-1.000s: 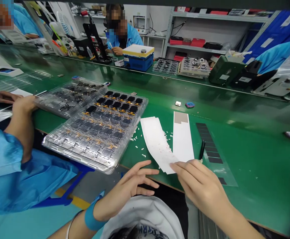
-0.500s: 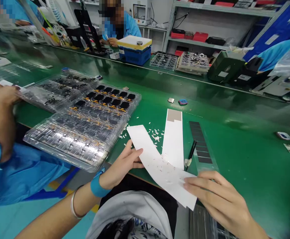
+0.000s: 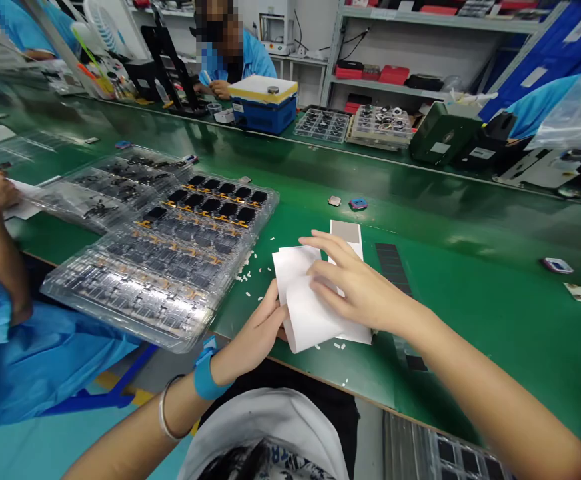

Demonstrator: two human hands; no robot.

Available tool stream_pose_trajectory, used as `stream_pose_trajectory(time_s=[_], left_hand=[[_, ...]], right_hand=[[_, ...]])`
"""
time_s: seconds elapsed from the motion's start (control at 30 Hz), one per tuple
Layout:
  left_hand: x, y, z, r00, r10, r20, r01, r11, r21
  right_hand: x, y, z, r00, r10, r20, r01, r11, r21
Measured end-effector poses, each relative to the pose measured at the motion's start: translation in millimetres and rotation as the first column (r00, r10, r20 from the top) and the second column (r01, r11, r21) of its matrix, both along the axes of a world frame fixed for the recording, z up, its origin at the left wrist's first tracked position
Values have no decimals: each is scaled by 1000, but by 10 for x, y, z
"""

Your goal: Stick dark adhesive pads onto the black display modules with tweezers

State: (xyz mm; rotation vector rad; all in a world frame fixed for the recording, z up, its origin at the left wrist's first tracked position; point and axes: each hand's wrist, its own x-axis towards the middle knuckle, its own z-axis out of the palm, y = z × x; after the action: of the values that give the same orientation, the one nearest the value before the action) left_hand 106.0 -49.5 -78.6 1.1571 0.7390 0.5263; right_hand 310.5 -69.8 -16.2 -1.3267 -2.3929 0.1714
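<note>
The left hand (image 3: pixel 253 337) holds the white paper (image 3: pixel 315 317) by its left side, close to the near edge of the table (image 3: pixel 500 327); its thumb and fingers pinch the sheet, though some fingertips hide behind it; the right hand (image 3: pixel 358 287) is on top of the paper, its fingers bent and a bit spread, with the farthest one reaching past the sheet over the white strip (image 3: pixel 345 232); I cannot tell if the right fingers pinch the paper or only press on it. Half a second ago the paper was stretched out long, with its right end down by the near edge of the table; now that end is curled up and over, so the sheet makes a fat loop; the left hand has hardly moved, while the right hand has gone up and to the left; the spot where many small white bits (image 3: pixel 339 346) lay is now behind the paper, and a few bits show just below the loop, by the near edge; the clear tray (image 3: pixel 63 283) lies to the left as before, one corner poking past the near edge; the right arm (image 3: pixel 450 353) now crosses over the clear sheet with dark squares (image 3: pixel 393 263).
</note>
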Motion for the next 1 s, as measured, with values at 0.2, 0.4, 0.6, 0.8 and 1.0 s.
stream_pose_trajectory(time_s=[0.2,0.4,0.6,0.8,1.0], left_hand=[[-11,9,4,995,39,91,-33,997,-70],[15,34,16,977,149,151,-149,989,-16],[-88,64,56,973,211,92,-212,977,-2],[-499,14,301,940,341,8,-341,940,-14],[-1111,-165,463,802,587,-111,-582,809,79]], right_hand=[[-125,273,-93,999,7,48,-8,1000,3],[-203,279,-103,999,-30,-15,31,999,28],[-81,82,-28,949,-188,-254,213,974,76],[124,-158,-206,869,-318,-380,368,928,65],[214,-201,-438,822,-348,-451,408,912,42]])
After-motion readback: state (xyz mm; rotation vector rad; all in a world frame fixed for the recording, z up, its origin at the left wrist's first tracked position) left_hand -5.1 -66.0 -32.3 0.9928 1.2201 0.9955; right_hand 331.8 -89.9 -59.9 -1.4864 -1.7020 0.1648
